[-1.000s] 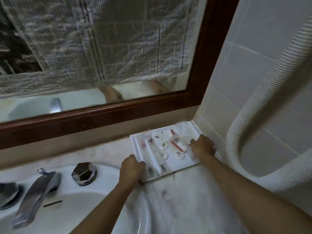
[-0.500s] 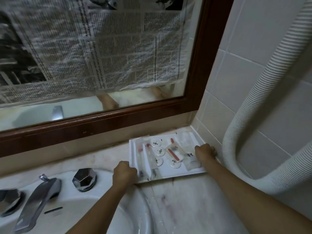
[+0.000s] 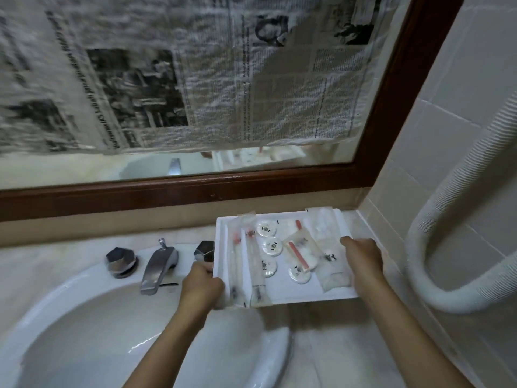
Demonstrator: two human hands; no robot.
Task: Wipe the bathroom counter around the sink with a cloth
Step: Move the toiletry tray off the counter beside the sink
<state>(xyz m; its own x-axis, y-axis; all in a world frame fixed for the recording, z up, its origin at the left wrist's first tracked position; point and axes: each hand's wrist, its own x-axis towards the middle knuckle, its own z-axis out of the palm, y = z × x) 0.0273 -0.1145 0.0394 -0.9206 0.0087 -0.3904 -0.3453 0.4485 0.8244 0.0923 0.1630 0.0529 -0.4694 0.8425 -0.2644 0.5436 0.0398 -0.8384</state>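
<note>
counter lies beneath the white tray, its two sides clasped by left grip and right grip.

Reaching forward with both bare forearms. Gripping the left edge of the white rectangular tray with the left hand, fingers curled; gripping its right edge with the right hand.
</note>
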